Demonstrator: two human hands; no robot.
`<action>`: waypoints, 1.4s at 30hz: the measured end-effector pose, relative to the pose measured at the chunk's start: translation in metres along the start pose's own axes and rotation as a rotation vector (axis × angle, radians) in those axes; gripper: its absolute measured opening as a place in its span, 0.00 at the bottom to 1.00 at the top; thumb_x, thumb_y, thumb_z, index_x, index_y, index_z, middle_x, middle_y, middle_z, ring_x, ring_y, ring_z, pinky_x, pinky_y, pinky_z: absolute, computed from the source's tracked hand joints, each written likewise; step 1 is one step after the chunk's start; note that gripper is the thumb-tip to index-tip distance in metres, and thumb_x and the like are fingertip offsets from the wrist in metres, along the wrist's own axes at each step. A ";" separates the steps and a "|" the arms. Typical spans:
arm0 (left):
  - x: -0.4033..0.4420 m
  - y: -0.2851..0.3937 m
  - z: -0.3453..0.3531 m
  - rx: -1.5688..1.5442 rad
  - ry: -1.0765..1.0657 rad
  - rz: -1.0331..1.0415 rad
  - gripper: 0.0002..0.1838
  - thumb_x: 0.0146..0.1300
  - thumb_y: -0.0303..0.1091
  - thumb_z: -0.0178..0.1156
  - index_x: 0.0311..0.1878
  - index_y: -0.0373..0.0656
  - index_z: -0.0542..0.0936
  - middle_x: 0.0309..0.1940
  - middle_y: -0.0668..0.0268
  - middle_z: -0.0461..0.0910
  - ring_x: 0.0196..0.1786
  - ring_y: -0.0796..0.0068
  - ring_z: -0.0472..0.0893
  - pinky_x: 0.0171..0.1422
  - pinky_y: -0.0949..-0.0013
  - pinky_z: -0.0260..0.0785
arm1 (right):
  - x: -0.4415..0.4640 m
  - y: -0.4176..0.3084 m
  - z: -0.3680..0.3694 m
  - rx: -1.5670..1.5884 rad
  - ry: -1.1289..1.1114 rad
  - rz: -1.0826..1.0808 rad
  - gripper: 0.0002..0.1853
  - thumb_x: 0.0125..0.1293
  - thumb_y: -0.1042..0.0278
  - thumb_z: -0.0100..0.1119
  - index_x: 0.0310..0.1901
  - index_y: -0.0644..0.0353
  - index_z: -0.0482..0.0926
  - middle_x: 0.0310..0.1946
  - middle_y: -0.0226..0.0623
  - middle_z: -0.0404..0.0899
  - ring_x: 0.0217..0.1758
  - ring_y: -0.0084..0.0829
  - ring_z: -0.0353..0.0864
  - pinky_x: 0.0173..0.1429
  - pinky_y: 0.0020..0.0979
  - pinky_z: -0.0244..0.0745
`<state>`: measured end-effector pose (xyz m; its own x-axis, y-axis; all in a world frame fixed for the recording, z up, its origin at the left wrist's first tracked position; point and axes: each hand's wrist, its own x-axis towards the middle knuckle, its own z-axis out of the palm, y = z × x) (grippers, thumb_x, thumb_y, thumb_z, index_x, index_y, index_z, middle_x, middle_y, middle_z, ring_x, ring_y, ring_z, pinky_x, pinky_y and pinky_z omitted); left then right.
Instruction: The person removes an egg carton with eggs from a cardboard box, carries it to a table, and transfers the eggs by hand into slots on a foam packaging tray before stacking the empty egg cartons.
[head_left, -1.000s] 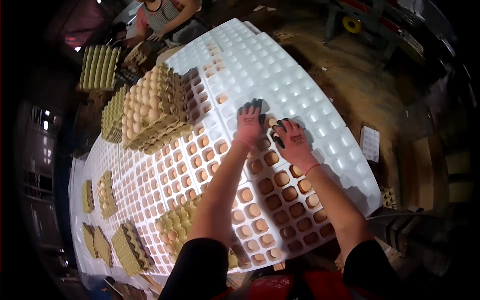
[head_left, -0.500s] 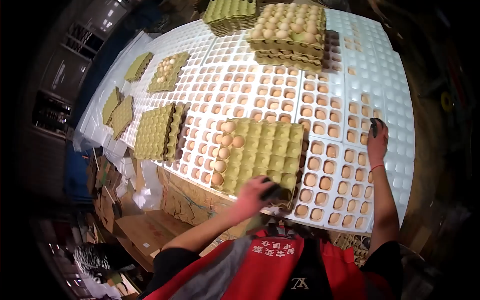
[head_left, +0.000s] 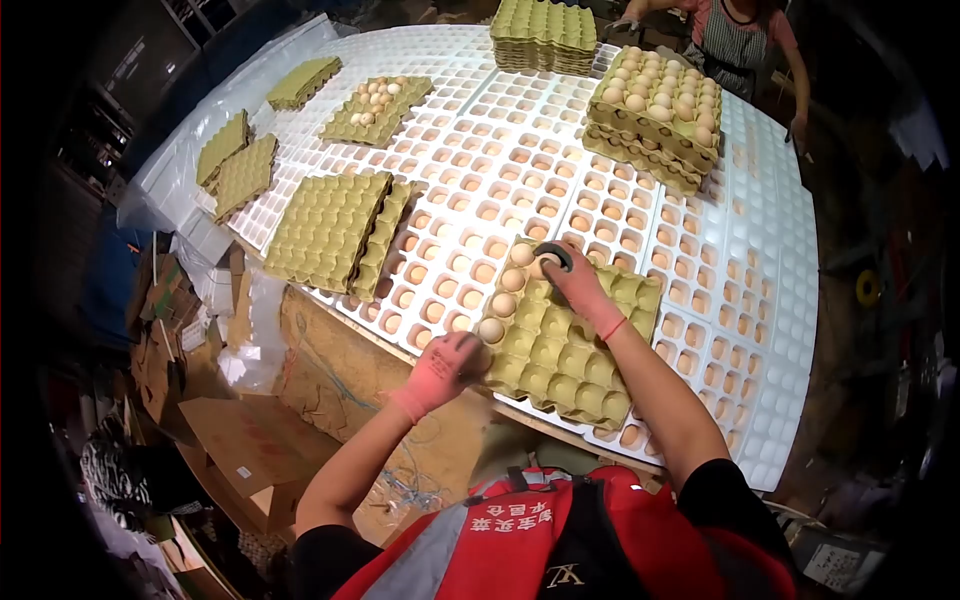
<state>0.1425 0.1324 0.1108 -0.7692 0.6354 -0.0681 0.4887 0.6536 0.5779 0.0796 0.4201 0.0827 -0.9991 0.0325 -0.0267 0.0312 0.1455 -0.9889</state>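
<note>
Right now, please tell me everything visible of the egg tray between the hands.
The egg tray looks like yellowish moulded pulp with rows of cups. It lies aslant on white trays. Eggs line its left edge. The right hand touches an egg near its far edge; the left hand is at its near left corner, contact unclear.

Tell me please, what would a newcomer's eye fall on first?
Probably the wide spread of white foam trays, many cells holding eggs, across the middle. In front, the gloved right hand is over a mostly empty pulp egg tray. Beyond, upper right, stands an egg-topped tray stack.
</note>
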 end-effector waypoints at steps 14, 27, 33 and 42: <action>0.054 -0.005 -0.005 0.343 -0.071 0.202 0.16 0.60 0.37 0.62 0.50 0.45 0.75 0.42 0.58 0.77 0.46 0.58 0.81 0.46 0.59 0.75 | 0.039 -0.039 -0.030 -0.183 -0.121 0.058 0.32 0.55 0.65 0.68 0.64 0.54 0.75 0.61 0.45 0.74 0.57 0.36 0.80 0.60 0.36 0.77; 0.110 0.000 -0.001 0.611 -0.080 0.142 0.28 0.43 0.31 0.73 0.53 0.50 0.82 0.69 0.57 0.66 0.60 0.51 0.71 0.59 0.54 0.71 | -0.014 -0.039 -0.154 -0.092 0.263 0.310 0.33 0.62 0.40 0.67 0.57 0.61 0.82 0.38 0.42 0.88 0.41 0.34 0.86 0.51 0.34 0.79; 0.116 0.022 -0.024 -0.275 0.048 -0.059 0.18 0.59 0.35 0.71 0.51 0.39 0.83 0.55 0.56 0.80 0.52 0.66 0.80 0.49 0.64 0.75 | -0.036 0.073 -0.344 -0.956 0.734 0.476 0.30 0.59 0.51 0.67 0.62 0.53 0.77 0.56 0.49 0.73 0.55 0.48 0.81 0.61 0.43 0.76; 0.194 0.126 0.018 -0.789 -0.196 -0.340 0.18 0.70 0.43 0.62 0.51 0.37 0.82 0.28 0.74 0.74 0.31 0.83 0.71 0.35 0.73 0.66 | 0.025 0.099 -0.410 -1.090 0.438 0.365 0.22 0.69 0.56 0.56 0.61 0.55 0.73 0.57 0.51 0.77 0.60 0.46 0.79 0.61 0.43 0.75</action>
<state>0.0624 0.3453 0.1562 -0.7011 0.5645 -0.4356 -0.2367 0.3920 0.8890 0.0690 0.8405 0.0437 -0.8397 0.5428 -0.0169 0.5238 0.8015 -0.2885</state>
